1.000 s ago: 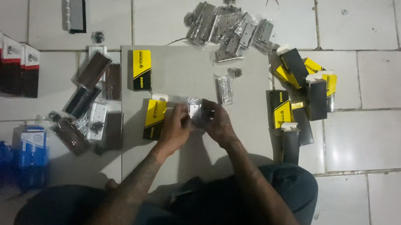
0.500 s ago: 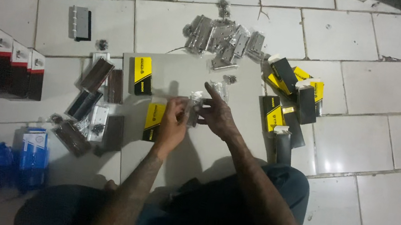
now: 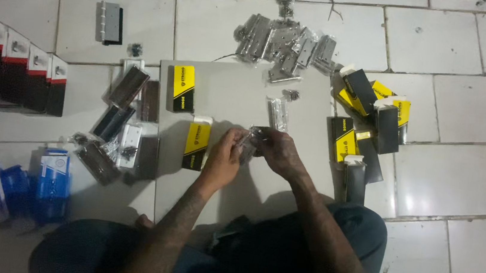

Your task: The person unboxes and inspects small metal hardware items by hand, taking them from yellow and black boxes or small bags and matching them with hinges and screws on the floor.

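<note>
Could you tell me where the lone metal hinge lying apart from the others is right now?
In the head view, the lone metal hinge lies on the floor tiles at upper left, above the row of red-and-black boxes and left of the grey board.

My head camera looks straight down from above my left hand [image 3: 224,155] and right hand [image 3: 280,153], fairly high, taking in tiled floor [image 3: 469,106] all around them.
</note>
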